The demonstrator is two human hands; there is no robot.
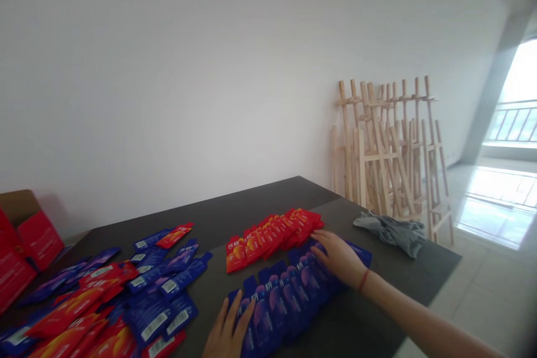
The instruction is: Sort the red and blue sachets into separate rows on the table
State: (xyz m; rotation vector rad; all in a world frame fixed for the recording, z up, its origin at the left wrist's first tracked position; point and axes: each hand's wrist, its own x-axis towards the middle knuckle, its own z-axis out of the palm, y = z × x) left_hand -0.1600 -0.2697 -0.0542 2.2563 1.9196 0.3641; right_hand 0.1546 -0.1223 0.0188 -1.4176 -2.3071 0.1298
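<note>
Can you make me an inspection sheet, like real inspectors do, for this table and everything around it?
Surface: dark table, mostly flat and bare toward the wall.
Job's things: overlapping row of blue packets; overlapping row of red packets behind it; loose mixed pile of both colors at left.
Clutter: crumpled gray cloth near the table's right edge.
Grippers: bare hands; left hand spread at the blue row's left end, right hand over its right part, grip unclear.
Cables: nothing seen.
Surroundings: pale wall behind; wooden easels beyond the table; bright window at right; red box at left.
</note>
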